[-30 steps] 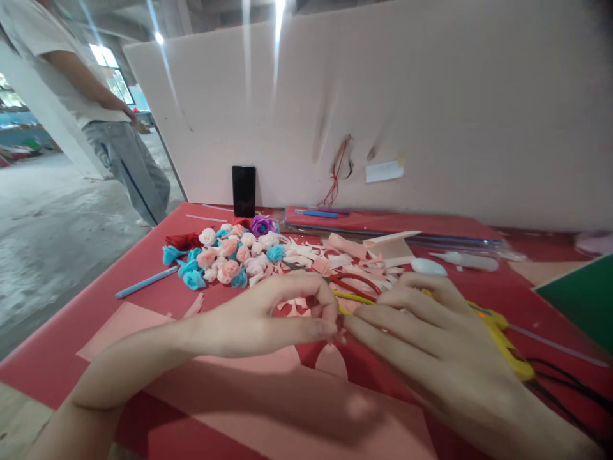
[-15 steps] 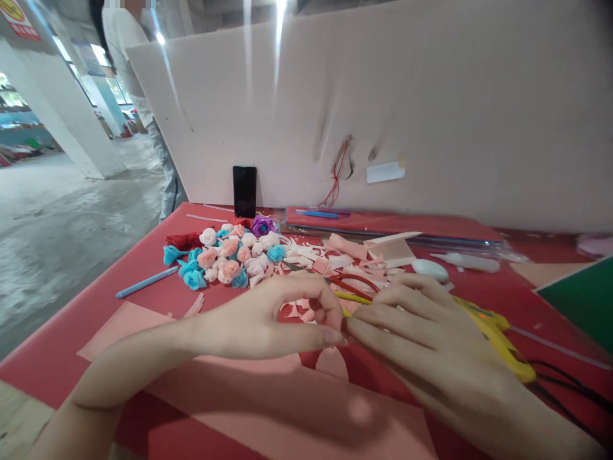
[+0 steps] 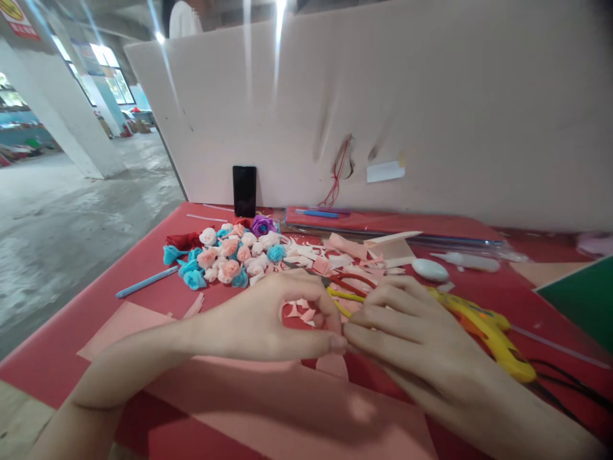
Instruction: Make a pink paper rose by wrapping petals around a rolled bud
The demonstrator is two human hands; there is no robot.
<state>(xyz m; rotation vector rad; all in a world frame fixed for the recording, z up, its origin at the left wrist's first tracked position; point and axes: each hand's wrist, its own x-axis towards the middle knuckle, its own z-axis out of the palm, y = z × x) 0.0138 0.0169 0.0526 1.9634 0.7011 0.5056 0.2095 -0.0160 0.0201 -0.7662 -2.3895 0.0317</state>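
Note:
Over the red table my left hand [image 3: 265, 322] curls into a ring, its thumb and fingertips pinched together. My right hand [image 3: 421, 348] meets it from the right, fingers bent and tips touching or nearly touching the left fingertips. Whatever small thing lies between them is hidden. Just under the fingertips is a rounded pink paper piece [image 3: 332, 367]. A larger pink sheet [image 3: 287, 402] spreads below both hands. Behind them lies a hand tool, apparently pliers, with red and yellow handles [image 3: 345, 294]. A yellow glue gun [image 3: 495, 332] rests beyond my right hand.
Paper flowers [image 3: 230, 252] in pink, white and blue are heaped at the back left, beside pale paper scraps [image 3: 311, 255]. A black phone [image 3: 244, 191] leans on the white panel [image 3: 431, 115]. Further right are a white oval object [image 3: 430, 270] and a green board [image 3: 584, 303].
Both hands stay together, with slight finger shifts; my right hand has dropped a little, showing more of the glue gun. The person behind the panel has moved right, mostly out of sight.

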